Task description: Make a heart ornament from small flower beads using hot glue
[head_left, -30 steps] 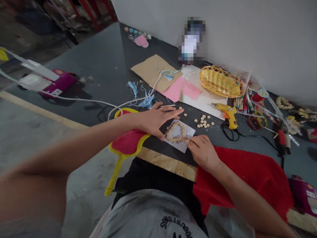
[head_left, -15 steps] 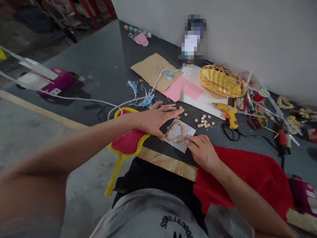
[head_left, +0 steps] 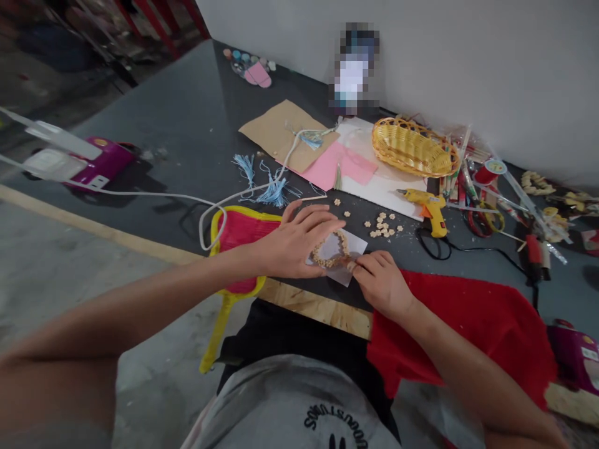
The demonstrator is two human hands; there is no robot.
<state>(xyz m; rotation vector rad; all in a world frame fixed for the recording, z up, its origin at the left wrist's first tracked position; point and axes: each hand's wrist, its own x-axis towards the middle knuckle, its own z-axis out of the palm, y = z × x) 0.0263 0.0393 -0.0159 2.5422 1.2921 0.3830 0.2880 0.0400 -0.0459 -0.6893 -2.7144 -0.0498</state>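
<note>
A ring of small pale flower-shaped pieces (head_left: pixel 345 244) sits over a square of white paper (head_left: pixel 356 247) near the table's front edge. My left hand (head_left: pixel 297 242) curves around the ring's left side, thumb at its lower edge and fingers at its top. Pinched fingertips of my right hand (head_left: pixel 381 279) meet the lower right of the ring; any smaller thing between them is hidden. Loose flower pieces (head_left: pixel 384 228) lie just beyond. Under my left forearm rests a pink fan with a yellow border (head_left: pixel 241 226), its handle jutting past the edge.
A yellow glue gun (head_left: pixel 433 209) with a black cord lies right of the loose pieces. Behind are a wicker basket (head_left: pixel 412 149), coloured papers (head_left: pixel 276 128) and blue tassels (head_left: pixel 275 190). Red cloth (head_left: pixel 468 324) hangs over the front edge. A white cable (head_left: pixel 163 194) crosses the left side.
My left hand has moved down and right, its spread fingers now curved around the ring. My right hand keeps its pinch at the ring's lower right. The view has shifted slightly.
</note>
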